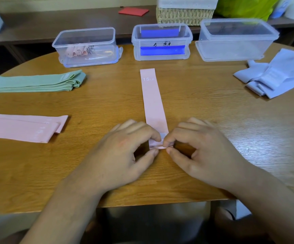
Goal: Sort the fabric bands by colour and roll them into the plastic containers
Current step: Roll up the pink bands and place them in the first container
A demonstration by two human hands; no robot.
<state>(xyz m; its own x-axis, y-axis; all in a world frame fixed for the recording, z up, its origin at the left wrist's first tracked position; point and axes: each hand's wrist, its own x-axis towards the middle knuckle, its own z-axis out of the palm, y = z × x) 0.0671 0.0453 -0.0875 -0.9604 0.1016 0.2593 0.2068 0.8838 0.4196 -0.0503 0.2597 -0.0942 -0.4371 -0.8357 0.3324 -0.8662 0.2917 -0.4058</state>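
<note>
Round wooden table (213, 120): rolling looks just begun. Left hand (123, 155) and right hand (200, 152) pinch the near end of the long pink fabric band (153, 103) (first turn barely formed), which stretches flat away from them toward the clear plastic container holding pink rolls (84, 48). Next: roll forward evenly.

Table (213, 111) under the left hand (123, 150) and right hand (202, 150): wood grain, smooth, slight sheen. Pink band (153, 103) between the hands: matt, smooth cloth. Ahead of the hands, left container (98, 41), middle container (160, 41) and right container (230, 46): clear, glossy plastic. Basket (183, 16) beyond: rough woven wicker.
</note>
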